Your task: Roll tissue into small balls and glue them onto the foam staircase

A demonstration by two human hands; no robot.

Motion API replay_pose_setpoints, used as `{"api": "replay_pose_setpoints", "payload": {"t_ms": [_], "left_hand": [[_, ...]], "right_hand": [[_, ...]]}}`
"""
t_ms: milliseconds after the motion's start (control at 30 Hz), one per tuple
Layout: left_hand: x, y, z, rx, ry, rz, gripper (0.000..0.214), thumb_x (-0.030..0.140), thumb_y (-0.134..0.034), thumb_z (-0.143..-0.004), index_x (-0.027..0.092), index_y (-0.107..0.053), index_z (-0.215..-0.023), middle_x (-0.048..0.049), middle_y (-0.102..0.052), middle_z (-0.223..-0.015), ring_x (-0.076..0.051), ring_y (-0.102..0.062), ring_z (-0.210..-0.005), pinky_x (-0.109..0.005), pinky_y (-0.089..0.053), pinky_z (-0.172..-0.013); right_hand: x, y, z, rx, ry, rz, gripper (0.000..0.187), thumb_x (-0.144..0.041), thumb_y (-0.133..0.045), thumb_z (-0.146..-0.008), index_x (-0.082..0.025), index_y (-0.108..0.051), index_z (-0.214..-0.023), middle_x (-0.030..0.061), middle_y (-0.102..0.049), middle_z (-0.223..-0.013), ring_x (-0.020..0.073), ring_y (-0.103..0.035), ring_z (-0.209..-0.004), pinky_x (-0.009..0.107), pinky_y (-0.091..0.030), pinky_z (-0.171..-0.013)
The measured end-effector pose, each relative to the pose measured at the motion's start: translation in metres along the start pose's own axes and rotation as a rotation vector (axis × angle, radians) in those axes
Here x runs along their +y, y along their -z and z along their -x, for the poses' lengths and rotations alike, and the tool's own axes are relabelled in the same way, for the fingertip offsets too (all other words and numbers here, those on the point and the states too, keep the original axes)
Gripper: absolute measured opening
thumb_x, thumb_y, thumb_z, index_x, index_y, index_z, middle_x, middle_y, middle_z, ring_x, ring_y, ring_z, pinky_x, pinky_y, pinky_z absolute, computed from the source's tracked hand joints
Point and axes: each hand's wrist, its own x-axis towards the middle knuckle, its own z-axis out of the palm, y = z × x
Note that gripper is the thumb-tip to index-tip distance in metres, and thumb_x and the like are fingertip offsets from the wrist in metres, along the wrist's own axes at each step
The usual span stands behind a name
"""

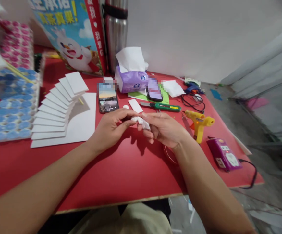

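Note:
Both my hands meet over the middle of the red table [121, 172]. My left hand [111, 128] pinches one end of a small white foam piece [141, 122] between thumb and fingers. My right hand [164, 128] grips the other end of the same piece, fingers curled. Just beyond the hands lies a white foam strip [135, 105] and a tiny white scrap [126, 106]. A phone [107, 97] with a lit screen lies just behind my left hand.
A fanned staircase of white foam boards [58, 107] stands at left beside blue and pink dotted sheets [9, 104]. A yellow glue gun [199, 125], green utility knife [164, 106], purple power strip [223, 157], tissue pack [131, 79], second phone [154, 91] and steel flask [116, 32] surround the hands.

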Motion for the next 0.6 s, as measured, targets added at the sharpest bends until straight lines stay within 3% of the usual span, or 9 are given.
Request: {"api": "replay_pose_setpoints", "payload": {"t_ms": [167, 267, 367, 600], "left_hand": [[0.001, -0.003, 0.0, -0.002, 0.029, 0.01, 0.021, 0.027, -0.064, -0.098, 0.02, -0.076, -0.114, -0.0051, -0.078, -0.106, -0.017, -0.07, -0.094, -0.027, -0.049, -0.086], [0.002, -0.003, 0.001, 0.009, 0.066, 0.019, 0.021, 0.029, -0.065, -0.098, 0.019, -0.076, -0.113, -0.0048, -0.078, -0.106, -0.017, -0.07, -0.094, -0.026, -0.05, -0.085], [0.004, -0.004, 0.002, 0.009, 0.133, 0.058, 0.022, 0.032, -0.066, -0.097, 0.017, -0.075, -0.111, -0.0049, -0.078, -0.101, -0.017, -0.07, -0.09, -0.027, -0.05, -0.084], [0.011, -0.007, 0.001, 0.048, 0.302, 0.219, 0.027, 0.04, -0.071, -0.092, 0.015, -0.075, -0.103, -0.0029, -0.073, -0.083, -0.014, -0.064, -0.071, -0.024, -0.048, -0.065]], "right_hand": [[-0.003, -0.005, 0.005, 0.029, 0.035, 0.035, 0.028, -0.039, -0.084, -0.08, -0.012, -0.075, -0.079, -0.0012, -0.063, -0.072, 0.0029, -0.042, -0.047, 0.019, -0.047, -0.041], [-0.002, -0.007, 0.006, 0.045, 0.099, 0.114, 0.024, -0.036, -0.085, -0.079, -0.014, -0.077, -0.087, -0.0035, -0.061, -0.068, 0.0024, -0.038, -0.046, 0.02, -0.046, -0.042], [-0.001, -0.009, 0.005, 0.108, 0.204, 0.281, 0.027, -0.036, -0.081, -0.081, -0.015, -0.076, -0.098, -0.0042, -0.063, -0.067, 0.0043, -0.042, -0.044, 0.022, -0.047, -0.043], [0.008, -0.013, 0.006, 0.391, 0.46, 0.807, 0.024, -0.039, -0.071, -0.09, -0.017, -0.065, -0.083, -0.0011, -0.067, -0.064, 0.0092, -0.053, -0.044, 0.024, -0.039, -0.045]]}}
